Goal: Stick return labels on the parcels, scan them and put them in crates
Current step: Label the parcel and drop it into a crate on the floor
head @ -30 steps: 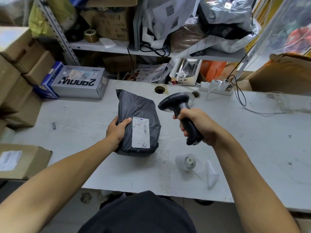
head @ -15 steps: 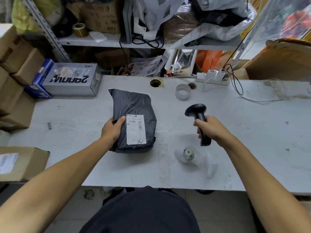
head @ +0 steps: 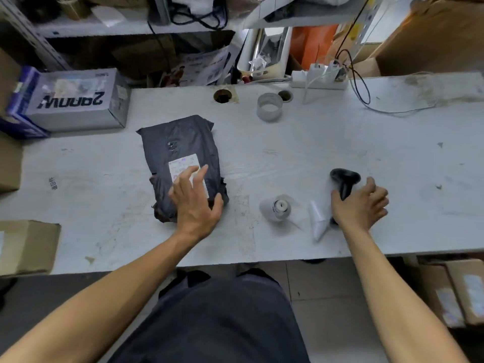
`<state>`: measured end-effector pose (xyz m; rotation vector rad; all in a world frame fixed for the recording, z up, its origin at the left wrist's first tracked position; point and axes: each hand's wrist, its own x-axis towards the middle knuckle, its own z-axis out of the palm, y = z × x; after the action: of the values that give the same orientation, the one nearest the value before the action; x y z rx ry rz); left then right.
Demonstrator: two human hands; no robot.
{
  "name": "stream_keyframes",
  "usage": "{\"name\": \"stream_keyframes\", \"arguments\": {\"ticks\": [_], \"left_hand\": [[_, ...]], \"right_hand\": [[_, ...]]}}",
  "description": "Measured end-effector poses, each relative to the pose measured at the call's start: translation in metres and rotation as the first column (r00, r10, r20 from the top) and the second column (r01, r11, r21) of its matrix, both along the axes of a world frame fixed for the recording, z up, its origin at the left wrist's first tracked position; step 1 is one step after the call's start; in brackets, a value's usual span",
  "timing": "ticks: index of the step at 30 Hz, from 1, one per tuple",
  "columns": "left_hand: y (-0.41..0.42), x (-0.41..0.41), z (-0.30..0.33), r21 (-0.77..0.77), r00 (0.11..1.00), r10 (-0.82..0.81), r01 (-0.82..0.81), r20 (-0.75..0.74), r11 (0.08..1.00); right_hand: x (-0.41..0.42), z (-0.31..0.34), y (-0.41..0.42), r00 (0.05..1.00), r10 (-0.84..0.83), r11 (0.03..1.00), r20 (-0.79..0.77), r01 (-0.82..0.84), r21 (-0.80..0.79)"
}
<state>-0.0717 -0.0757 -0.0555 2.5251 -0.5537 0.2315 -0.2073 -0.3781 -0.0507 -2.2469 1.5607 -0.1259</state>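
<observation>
A black plastic parcel lies on the grey-white table, left of centre, with a white label stuck on its top. My left hand rests flat on the parcel's near end. Its fingers are spread over the label and its thumb reaches the right edge. A black handheld scanner lies on the table to the right. My right hand sits over its handle with the fingers loose and apart. A roll of labels and a curl of white backing paper lie between my hands.
A clear tape roll stands near two cable holes at the back. A grey printed box sits at the back left and a cardboard box at the front left. A power strip with cables is at the back right. Cartons stand on the floor.
My right hand has lowered the scanner from its raised aim down onto the table and loosened around it. My left hand has shifted from the parcel's left edge onto the label.
</observation>
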Motion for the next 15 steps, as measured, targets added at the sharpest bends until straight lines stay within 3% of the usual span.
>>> {"name": "stream_keyframes", "arguments": {"ticks": [2, 5, 6, 8, 12, 15], "left_hand": [[-0.014, -0.019, -0.005, -0.02, 0.997, -0.08, 0.08, -0.02, 0.997], [-0.027, -0.042, -0.015, -0.008, 0.975, -0.216, 0.216, -0.044, 0.976], [-0.029, -0.047, -0.018, -0.002, 0.963, -0.263, 0.264, -0.052, 0.965], [-0.029, -0.055, -0.021, -0.002, 0.943, -0.325, 0.326, -0.066, 0.945], [-0.029, -0.066, -0.019, -0.023, 0.93, -0.358, 0.358, -0.084, 0.934], [-0.029, -0.067, -0.016, -0.089, 0.914, -0.392, 0.384, -0.106, 0.919]], "right_hand": [[-0.002, -0.001, 0.023, 0.96, 0.248, 0.965, 0.129, -0.232, -0.126], [-0.003, -0.011, 0.043, 0.686, 0.717, 0.694, 0.123, -0.72, -0.024], [-0.002, -0.013, 0.046, 0.606, 0.787, 0.606, 0.119, -0.795, 0.042], [0.006, -0.017, 0.051, 0.54, 0.833, 0.522, 0.123, -0.839, 0.151], [0.023, -0.023, 0.059, 0.601, 0.773, 0.566, 0.201, -0.798, 0.21], [0.027, -0.022, 0.062, 0.784, 0.504, 0.713, 0.362, -0.614, 0.337]]}}
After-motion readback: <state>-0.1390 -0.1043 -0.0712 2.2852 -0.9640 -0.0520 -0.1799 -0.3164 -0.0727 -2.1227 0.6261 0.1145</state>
